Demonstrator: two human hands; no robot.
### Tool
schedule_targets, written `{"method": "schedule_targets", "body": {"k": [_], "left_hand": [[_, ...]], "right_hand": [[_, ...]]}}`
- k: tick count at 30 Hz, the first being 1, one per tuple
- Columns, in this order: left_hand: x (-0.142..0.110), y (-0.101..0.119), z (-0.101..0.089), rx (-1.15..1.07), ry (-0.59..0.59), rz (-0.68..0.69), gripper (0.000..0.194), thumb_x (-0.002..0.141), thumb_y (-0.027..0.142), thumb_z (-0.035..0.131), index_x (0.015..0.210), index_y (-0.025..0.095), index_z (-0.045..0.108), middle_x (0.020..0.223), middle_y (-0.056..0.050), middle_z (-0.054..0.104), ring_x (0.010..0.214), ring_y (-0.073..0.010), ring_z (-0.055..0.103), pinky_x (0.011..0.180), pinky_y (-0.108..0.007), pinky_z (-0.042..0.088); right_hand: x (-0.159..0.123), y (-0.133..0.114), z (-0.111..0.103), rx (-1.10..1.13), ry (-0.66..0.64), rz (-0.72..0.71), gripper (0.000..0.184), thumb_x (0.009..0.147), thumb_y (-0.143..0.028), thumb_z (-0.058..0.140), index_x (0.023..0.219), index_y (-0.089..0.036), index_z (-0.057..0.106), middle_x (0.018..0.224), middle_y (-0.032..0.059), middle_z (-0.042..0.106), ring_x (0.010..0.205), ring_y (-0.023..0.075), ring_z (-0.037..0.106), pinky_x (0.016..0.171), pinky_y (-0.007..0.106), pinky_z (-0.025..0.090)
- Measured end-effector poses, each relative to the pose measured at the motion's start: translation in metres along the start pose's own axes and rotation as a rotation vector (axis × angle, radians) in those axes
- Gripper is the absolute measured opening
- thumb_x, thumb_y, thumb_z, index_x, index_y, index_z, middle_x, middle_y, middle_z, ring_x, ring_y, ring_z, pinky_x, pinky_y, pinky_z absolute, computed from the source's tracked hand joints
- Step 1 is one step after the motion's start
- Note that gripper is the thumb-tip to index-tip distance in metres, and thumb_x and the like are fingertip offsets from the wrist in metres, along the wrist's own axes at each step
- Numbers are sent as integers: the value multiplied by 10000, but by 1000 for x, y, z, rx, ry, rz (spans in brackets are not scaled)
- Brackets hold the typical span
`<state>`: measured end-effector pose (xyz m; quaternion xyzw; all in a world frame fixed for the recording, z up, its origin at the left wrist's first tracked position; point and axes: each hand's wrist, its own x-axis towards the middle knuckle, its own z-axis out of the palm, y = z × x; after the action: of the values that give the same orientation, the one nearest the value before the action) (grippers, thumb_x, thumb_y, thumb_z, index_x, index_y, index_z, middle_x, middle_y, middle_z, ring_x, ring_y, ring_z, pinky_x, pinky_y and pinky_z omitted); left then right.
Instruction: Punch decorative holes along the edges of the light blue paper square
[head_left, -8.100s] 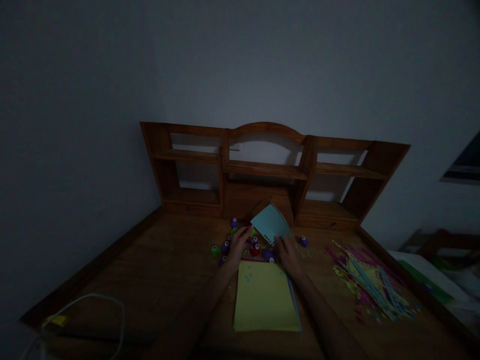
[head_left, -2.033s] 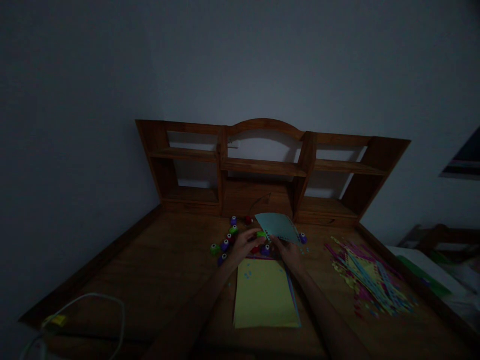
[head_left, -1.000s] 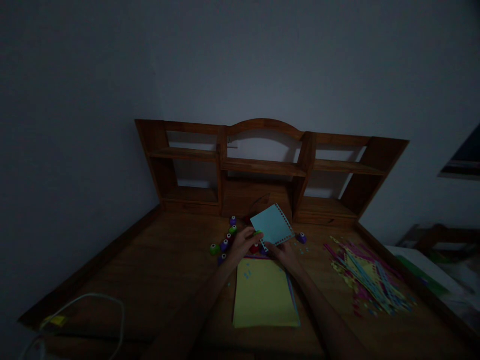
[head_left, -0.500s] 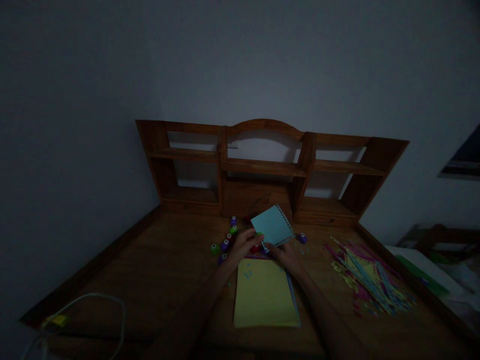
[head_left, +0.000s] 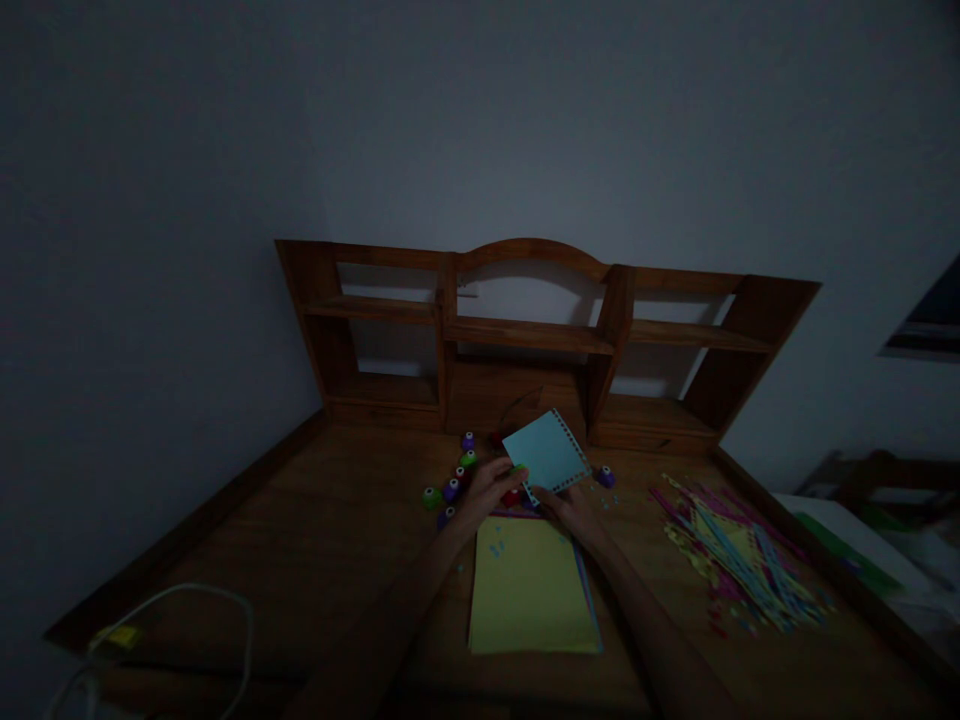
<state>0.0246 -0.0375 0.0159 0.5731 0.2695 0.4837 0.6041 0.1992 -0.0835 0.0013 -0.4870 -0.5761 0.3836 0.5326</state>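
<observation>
Yellow piece: a small yellow piece (head_left: 124, 636) sits at the desk's near left corner, dim and hard to make out.
Cable: a white cable (head_left: 184, 587) loops beside it over the desk (head_left: 337, 540).
Punches: a loose cluster of punches (head_left: 451, 490), purple, green and red, stands just left of my left hand.
Left hand: my left hand (head_left: 486, 487) pinches the green punch (head_left: 519, 470) between thumb and fingers.
Green punch: at my left fingertips, against the left edge of the blue sheet.
Red punch: the red punch (head_left: 512, 497) stands between my hands, partly hidden.
Yellow paper: a stack of yellow paper (head_left: 532, 600) lies flat between my forearms, blue bits (head_left: 496, 549) scattered near its top.
Blue sheet: the blue sheet (head_left: 546, 452) is tilted just beyond and between my hands, a row of holes along its right and lower edges; the wooden shelf (head_left: 529, 335) is behind.
Right hand: my right hand (head_left: 574, 513) pinches the sheet's lower edge, thumb on top.
Purple punch: one purple punch (head_left: 606, 477) stands apart, just right of the sheet.
Strips: a heap of pink, yellow and blue strips (head_left: 742, 560) lies well right of my right hand.
</observation>
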Motion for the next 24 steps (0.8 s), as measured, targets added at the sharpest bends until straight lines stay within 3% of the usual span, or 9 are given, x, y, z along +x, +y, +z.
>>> {"method": "schedule_targets", "body": {"k": [9, 24], "left_hand": [[0, -3, -3, 43, -17, -12, 431, 730, 440, 733, 1024, 126, 702, 1021, -109, 705, 886, -221, 631, 777, -283, 474], [2, -2, -1, 41, -14, -10, 427, 674, 460, 770, 943, 134, 711, 998, -99, 705, 920, -231, 627, 811, -295, 470]], "right_hand": [[-2, -6, 0, -55, 11, -19, 410, 741, -438, 671, 1075, -202, 656, 1108, 78, 700, 1009, 261, 637, 926, 402, 480], [-3, -12, 1, -88, 5, 3, 408, 748, -440, 658, 1071, -191, 640, 1095, 90, 699, 993, 261, 638, 912, 404, 484]]}}
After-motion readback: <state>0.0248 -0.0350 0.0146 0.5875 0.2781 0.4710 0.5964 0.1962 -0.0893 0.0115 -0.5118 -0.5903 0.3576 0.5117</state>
